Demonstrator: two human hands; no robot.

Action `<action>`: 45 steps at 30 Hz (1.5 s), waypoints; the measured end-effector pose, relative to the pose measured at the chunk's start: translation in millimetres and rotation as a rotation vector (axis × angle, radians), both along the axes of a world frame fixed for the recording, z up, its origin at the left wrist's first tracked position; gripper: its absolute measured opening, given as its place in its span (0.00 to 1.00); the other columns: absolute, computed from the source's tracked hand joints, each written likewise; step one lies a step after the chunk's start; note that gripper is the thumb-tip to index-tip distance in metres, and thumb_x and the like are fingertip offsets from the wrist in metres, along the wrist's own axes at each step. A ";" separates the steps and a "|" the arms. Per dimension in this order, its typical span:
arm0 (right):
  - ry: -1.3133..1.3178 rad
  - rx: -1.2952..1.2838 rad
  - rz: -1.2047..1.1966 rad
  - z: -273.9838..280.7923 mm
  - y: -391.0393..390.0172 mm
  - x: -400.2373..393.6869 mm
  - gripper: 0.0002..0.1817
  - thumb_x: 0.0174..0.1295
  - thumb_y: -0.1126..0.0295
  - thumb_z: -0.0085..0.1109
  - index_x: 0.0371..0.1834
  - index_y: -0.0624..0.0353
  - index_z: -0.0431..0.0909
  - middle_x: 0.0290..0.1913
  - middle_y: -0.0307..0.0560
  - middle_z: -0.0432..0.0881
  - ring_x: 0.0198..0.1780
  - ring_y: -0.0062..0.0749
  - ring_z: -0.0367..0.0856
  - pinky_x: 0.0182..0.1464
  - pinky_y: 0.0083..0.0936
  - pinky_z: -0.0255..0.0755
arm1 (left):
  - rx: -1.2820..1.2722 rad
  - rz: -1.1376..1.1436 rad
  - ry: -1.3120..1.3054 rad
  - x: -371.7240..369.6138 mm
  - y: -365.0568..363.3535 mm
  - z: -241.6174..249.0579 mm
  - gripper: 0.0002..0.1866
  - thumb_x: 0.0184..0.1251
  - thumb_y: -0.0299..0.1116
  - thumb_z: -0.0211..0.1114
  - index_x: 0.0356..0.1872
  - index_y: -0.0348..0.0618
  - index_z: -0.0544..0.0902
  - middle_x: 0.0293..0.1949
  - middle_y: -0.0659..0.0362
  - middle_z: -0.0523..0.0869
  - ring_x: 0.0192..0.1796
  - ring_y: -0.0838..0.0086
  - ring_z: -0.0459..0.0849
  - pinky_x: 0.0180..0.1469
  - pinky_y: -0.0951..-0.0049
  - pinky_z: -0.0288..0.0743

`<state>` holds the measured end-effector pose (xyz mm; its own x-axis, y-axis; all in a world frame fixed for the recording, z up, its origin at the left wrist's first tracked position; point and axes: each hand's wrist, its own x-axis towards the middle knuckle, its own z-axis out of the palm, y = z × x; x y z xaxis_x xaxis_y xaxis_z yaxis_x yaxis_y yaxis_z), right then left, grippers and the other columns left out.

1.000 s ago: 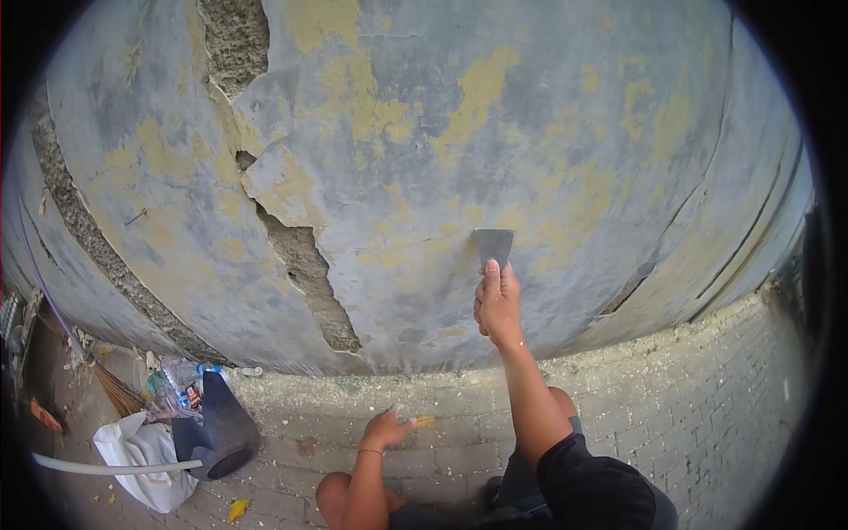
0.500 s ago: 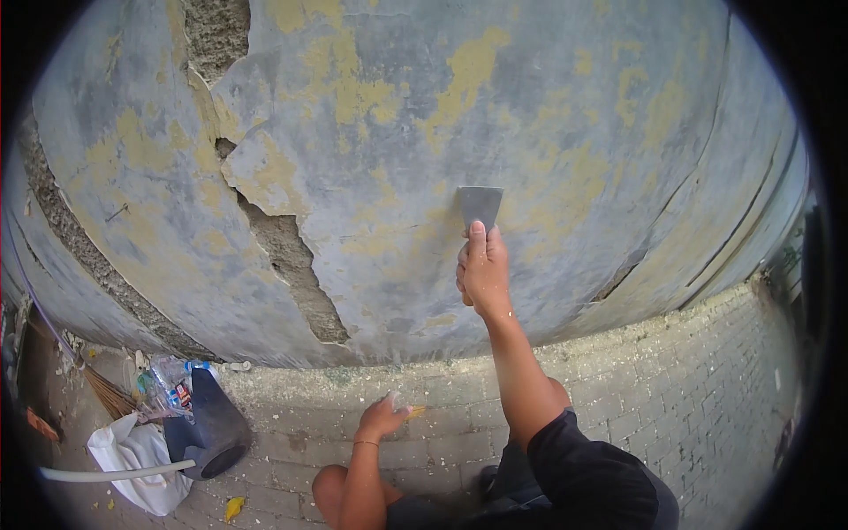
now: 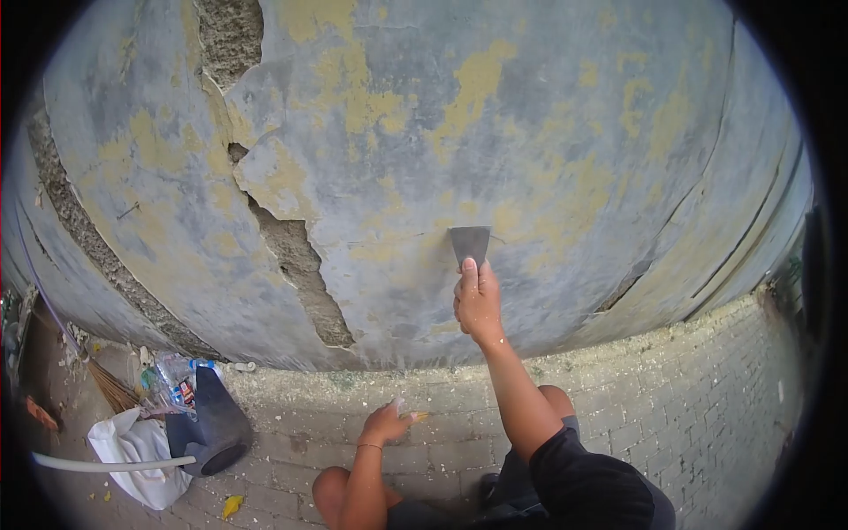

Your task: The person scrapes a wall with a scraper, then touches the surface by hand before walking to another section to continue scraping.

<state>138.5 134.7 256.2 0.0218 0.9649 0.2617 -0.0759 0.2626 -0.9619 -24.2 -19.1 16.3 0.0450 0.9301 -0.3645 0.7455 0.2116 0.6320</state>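
My right hand (image 3: 478,300) is wrapped around a scraper (image 3: 471,241), thumb along the base of its flat grey blade. The blade's wide edge points up and rests against the wall (image 3: 389,291), whose grey surface carries patches of yellowish paint. Low over the paving, beside my left knee, my left hand (image 3: 385,424) has its fingers stretched out and apart. A yellowish bit shows right at its fingertips. Pale dust specks both hands.
Broken plaster leaves a rough crack (image 3: 305,265) down the wall. At lower left are a dark bucket-like container (image 3: 212,424), a white sack (image 3: 132,450), a pale pipe (image 3: 106,463), plastic bottles (image 3: 172,375) and a broom (image 3: 113,384). Pale flakes litter the brick paving (image 3: 618,415).
My right hand has drawn the scraper down the wall and slightly left. My left hand has moved little. The view has shifted slightly.
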 end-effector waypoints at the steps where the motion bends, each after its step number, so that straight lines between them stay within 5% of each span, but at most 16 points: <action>1: 0.004 0.003 0.012 -9.5 1.4 1.0 0.16 0.77 0.54 0.41 0.40 0.56 0.65 0.15 0.29 0.59 0.12 0.13 0.55 0.12 0.18 0.50 | -0.004 0.017 0.023 -2.9 -0.9 -0.2 0.40 0.61 0.61 0.62 0.67 0.43 0.71 0.56 0.44 0.82 0.59 0.53 0.80 0.61 0.60 0.72; 7: -0.034 0.069 0.054 29.1 7.3 -16.3 0.16 0.77 0.53 0.43 0.40 0.55 0.66 0.16 0.28 0.58 0.12 0.12 0.55 0.12 0.18 0.49 | -0.027 0.010 0.012 5.7 0.1 1.3 0.39 0.62 0.59 0.61 0.67 0.42 0.70 0.59 0.43 0.80 0.62 0.52 0.78 0.63 0.58 0.70; 11: -0.007 0.108 0.039 -7.7 8.5 -3.2 0.16 0.77 0.54 0.43 0.40 0.56 0.67 0.16 0.29 0.59 0.13 0.12 0.56 0.13 0.18 0.51 | -0.073 0.010 -0.007 1.9 -1.9 19.9 0.38 0.63 0.58 0.60 0.67 0.41 0.69 0.61 0.44 0.78 0.63 0.51 0.76 0.64 0.57 0.70; 13: -0.157 0.036 -0.060 -38.7 3.3 11.5 0.20 0.77 0.54 0.42 0.40 0.61 0.72 0.21 0.35 0.68 0.20 0.18 0.66 0.24 0.22 0.62 | -0.062 0.026 0.011 -1.1 0.8 22.2 0.38 0.63 0.58 0.60 0.67 0.41 0.69 0.61 0.44 0.78 0.63 0.51 0.76 0.64 0.57 0.70; 19: -0.189 0.037 -0.013 -15.9 3.1 -16.5 0.20 0.77 0.54 0.43 0.40 0.62 0.72 0.22 0.38 0.70 0.22 0.20 0.68 0.27 0.25 0.65 | -0.017 0.013 0.013 9.0 4.1 8.8 0.40 0.61 0.61 0.62 0.67 0.41 0.70 0.58 0.43 0.81 0.61 0.52 0.79 0.62 0.59 0.71; 25: -0.232 0.019 -0.087 -61.2 0.0 7.2 0.20 0.76 0.54 0.44 0.41 0.62 0.73 0.20 0.39 0.69 0.21 0.23 0.67 0.28 0.26 0.65 | -0.026 0.019 0.035 0.0 -1.8 12.0 0.40 0.62 0.61 0.60 0.67 0.40 0.70 0.60 0.43 0.79 0.63 0.51 0.77 0.64 0.58 0.69; 28: -0.227 0.022 -0.046 -41.5 3.6 -3.4 0.20 0.76 0.54 0.43 0.41 0.61 0.73 0.19 0.38 0.69 0.21 0.23 0.68 0.28 0.26 0.65 | -0.024 0.004 0.043 2.1 3.3 1.4 0.40 0.62 0.61 0.61 0.67 0.41 0.70 0.61 0.43 0.78 0.64 0.51 0.76 0.65 0.59 0.68; 29: -0.144 0.080 -0.006 -32.3 7.3 -13.2 0.18 0.76 0.55 0.44 0.39 0.59 0.69 0.17 0.30 0.62 0.16 0.13 0.59 0.18 0.18 0.55 | -0.018 0.008 0.036 2.4 0.5 -3.0 0.40 0.62 0.61 0.61 0.67 0.42 0.70 0.62 0.44 0.78 0.64 0.52 0.76 0.66 0.59 0.68; 33: -0.153 0.156 -0.025 -31.3 5.2 -13.5 0.18 0.76 0.55 0.44 0.38 0.60 0.69 0.17 0.30 0.62 0.16 0.13 0.59 0.18 0.18 0.55 | -0.015 0.031 0.034 1.0 -3.7 10.3 0.40 0.61 0.61 0.62 0.67 0.42 0.70 0.62 0.44 0.78 0.64 0.53 0.76 0.65 0.59 0.69; 35: -0.202 -0.031 -0.038 -55.1 -1.7 7.1 0.19 0.76 0.55 0.43 0.40 0.61 0.72 0.20 0.38 0.69 0.22 0.22 0.68 0.28 0.25 0.65 | -0.046 0.044 0.047 -4.6 -7.1 7.7 0.40 0.62 0.61 0.62 0.67 0.41 0.70 0.60 0.44 0.79 0.63 0.52 0.77 0.64 0.59 0.70; 38: -0.232 0.065 -0.087 -60.2 1.5 6.4 0.19 0.76 0.55 0.44 0.40 0.61 0.71 0.18 0.32 0.66 0.19 0.15 0.62 0.22 0.19 0.59 | -0.031 0.054 0.026 -4.9 -7.4 17.6 0.40 0.61 0.61 0.62 0.66 0.41 0.71 0.58 0.44 0.81 0.61 0.52 0.79 0.62 0.59 0.71; 43: -0.298 0.212 -0.191 -23.9 4.6 -19.1 0.20 0.75 0.53 0.45 0.43 0.63 0.71 0.20 0.45 0.72 0.23 0.33 0.72 0.29 0.32 0.67 | -0.047 -0.002 0.022 -3.5 -3.1 6.4 0.39 0.61 0.59 0.64 0.65 0.40 0.72 0.57 0.43 0.82 0.59 0.51 0.80 0.61 0.60 0.72; 45: -0.388 0.144 -0.096 -28.9 0.8 -4.0 0.19 0.75 0.55 0.44 0.46 0.63 0.71 0.34 0.67 0.79 0.38 0.69 0.77 0.39 0.50 0.69 | -0.055 -0.033 0.035 -3.8 0.6 9.6 0.39 0.61 0.58 0.64 0.65 0.39 0.72 0.58 0.42 0.81 0.60 0.51 0.79 0.62 0.59 0.72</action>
<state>134.5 135.5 227.3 -0.0167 0.9163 0.4001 0.3164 0.3845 -0.8672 -28.0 -18.5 25.9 0.0612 0.9068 -0.4172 0.7741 0.2207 0.5934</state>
